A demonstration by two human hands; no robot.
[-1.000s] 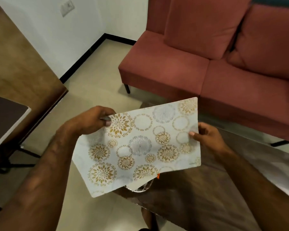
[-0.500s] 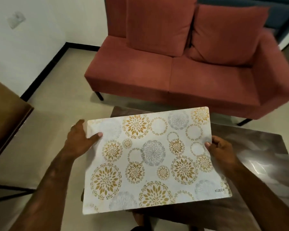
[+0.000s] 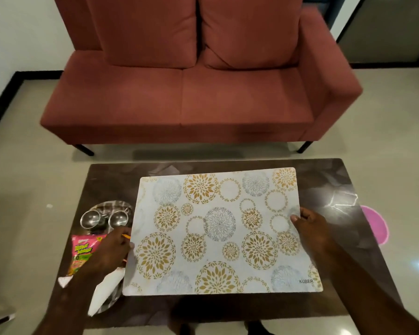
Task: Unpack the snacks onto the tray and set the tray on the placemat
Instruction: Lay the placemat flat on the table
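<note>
A white placemat (image 3: 218,233) with gold and grey flower rings lies flat over the middle of the dark table (image 3: 336,189). My left hand (image 3: 111,252) grips its left edge and my right hand (image 3: 312,228) pinches its right edge. To the left, a round steel tray (image 3: 111,206) carries two small steel bowls (image 3: 104,218). A pink snack packet (image 3: 84,250) and a white packet (image 3: 104,291) rest on the tray, partly hidden by my left hand and forearm.
A red two-seat sofa (image 3: 191,93) stands behind the table. A pink round object (image 3: 375,226) sits on the floor off the table's right edge. Beige tiled floor surrounds the table.
The placemat went from held tilted in the air to flat over the table. My view swung right and the tray with the snacks came into sight.
</note>
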